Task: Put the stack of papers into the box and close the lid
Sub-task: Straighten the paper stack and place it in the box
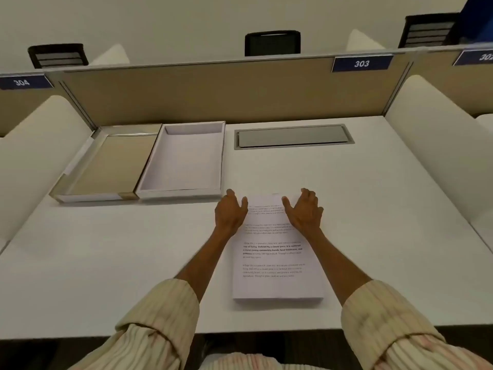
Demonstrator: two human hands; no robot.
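While both hands sit at the far end of the stack of papers, neither has a grip on it: left hand is at the stack's left edge, fingers spread and loose, thumb pointing in over the top sheet; right hand mirrors it on the right edge, palm angled inward, fingers relaxed and uncurled. Contact with the paper edges looks likely but can't be confirmed from this angle. Stack lies flat on the white desk, centred in front of the person, long side running away from them, printed text on the top sheet, near short edge showing some thickness. Box is at the back left of the desk, white inside, nothing in it, its near right corner just beside the left hand. Lid lies inside-up, touching the box's left side, tan inner panel, pale rim. Grey cable hatch is set flush into the desk behind the stack, against the tan partition. Label "303" is on the partition's upper right. Striped sleeves are pushed back to mid-forearm.
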